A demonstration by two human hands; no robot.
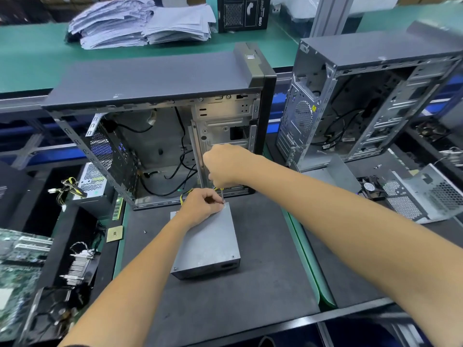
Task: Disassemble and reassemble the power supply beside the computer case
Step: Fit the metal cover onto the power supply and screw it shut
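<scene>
A grey metal power supply (208,246) lies flat on the dark mat (225,309), just in front of an open computer case (155,126). My right hand (226,165) grips a screwdriver (222,195) held upright, its tip on the far right corner of the power supply's lid. My left hand (201,206) rests on the far end of the lid, its fingers pinching around the screwdriver's tip. Yellow and black wires (185,194) run out from the power supply's far end behind my left hand.
A loose screw (144,231) and a CPU chip (114,234) lie on the mat's left side. A second open case (363,103) stands at the right, with dismantled supply parts (413,196) before it. Another power supply (91,184), a heatsink (80,264) and motherboards (17,271) crowd the left.
</scene>
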